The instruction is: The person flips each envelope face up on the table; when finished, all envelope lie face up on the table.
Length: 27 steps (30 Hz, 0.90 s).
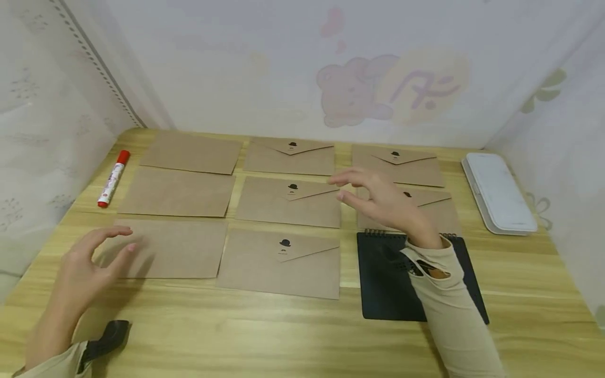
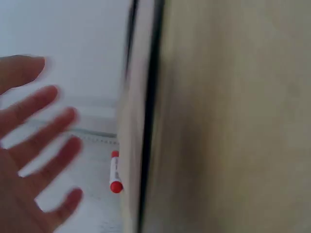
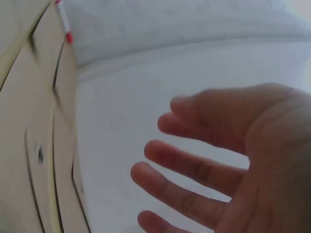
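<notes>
Several brown kraft envelopes lie in rows on the wooden table. Over the front-left plain envelope hovers my left hand, fingers loosely bent and spread, holding nothing. In the left wrist view those fingers are apart in the air. My right hand is held above the right-hand envelopes, its fingertips near the middle envelope with a printed hat. Nothing is in it, as the right wrist view shows its relaxed fingers. Part of an envelope is hidden under that hand.
A black spiral notebook lies at the front right, partly below the right forearm. At the far right is a white phone-like case. A red-capped marker lies by the left edge. White patterned cloth hangs around the table.
</notes>
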Each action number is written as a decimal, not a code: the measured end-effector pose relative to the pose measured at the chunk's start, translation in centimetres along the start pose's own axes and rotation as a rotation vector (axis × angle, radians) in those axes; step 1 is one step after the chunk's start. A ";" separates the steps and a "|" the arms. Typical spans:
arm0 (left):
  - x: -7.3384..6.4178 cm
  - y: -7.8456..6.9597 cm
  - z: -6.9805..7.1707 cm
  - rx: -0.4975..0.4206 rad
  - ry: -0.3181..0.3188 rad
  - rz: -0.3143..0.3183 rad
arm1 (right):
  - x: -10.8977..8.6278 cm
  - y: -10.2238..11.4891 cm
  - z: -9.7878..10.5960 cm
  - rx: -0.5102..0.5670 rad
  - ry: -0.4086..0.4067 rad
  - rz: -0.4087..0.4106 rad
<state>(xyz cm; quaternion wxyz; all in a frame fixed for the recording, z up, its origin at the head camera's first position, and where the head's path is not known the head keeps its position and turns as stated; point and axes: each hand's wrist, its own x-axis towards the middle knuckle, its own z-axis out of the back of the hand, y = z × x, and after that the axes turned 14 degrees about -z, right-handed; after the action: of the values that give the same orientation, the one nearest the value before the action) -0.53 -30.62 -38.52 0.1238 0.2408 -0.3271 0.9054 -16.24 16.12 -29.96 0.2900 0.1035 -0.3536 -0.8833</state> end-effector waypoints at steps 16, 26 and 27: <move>-3.7 2.9 1.2 -0.031 -0.040 0.160 | 4.2 11.3 -13.2 -0.365 0.241 0.042; -4.0 4.3 1.1 -0.023 0.091 0.175 | 5.7 12.3 -20.0 -0.642 0.235 -0.021; -4.0 4.4 1.0 -0.014 0.098 0.183 | 5.7 12.3 -20.2 -0.651 0.235 -0.015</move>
<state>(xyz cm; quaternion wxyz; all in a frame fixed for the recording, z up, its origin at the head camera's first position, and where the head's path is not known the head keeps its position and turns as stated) 1.57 -34.88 -42.27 0.0581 0.1646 -0.3474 0.9213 -7.62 -5.78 -36.16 0.3398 0.1089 -0.0165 -0.9340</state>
